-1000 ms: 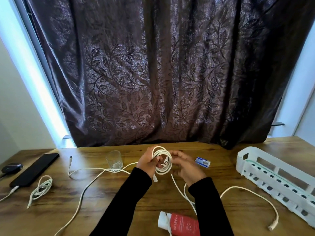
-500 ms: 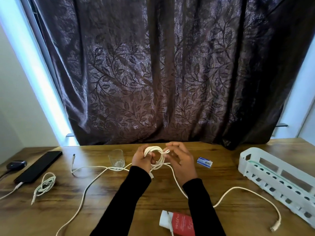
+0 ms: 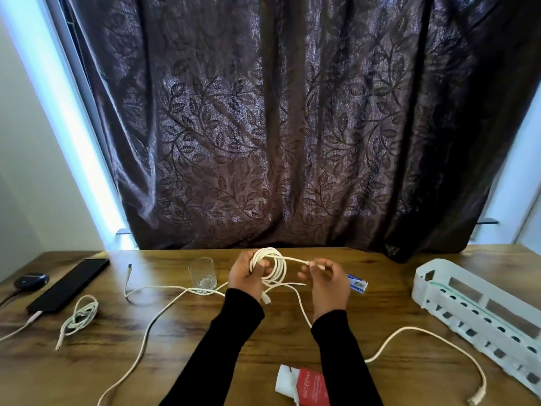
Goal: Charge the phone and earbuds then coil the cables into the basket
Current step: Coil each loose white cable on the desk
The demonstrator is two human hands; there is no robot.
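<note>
Wooden table (image 3: 175, 361) | left hand (image 3: 246, 278) grips cable coil (image 3: 270, 266) | right hand (image 3: 328, 281) pinches its strand

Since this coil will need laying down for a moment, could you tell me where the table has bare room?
Bare wood lies between the small blue box and the white basket, and on the near left between the small coiled cable and the long loose cable. It is crowded around the glass and near the red tube, where cables cross.
</note>
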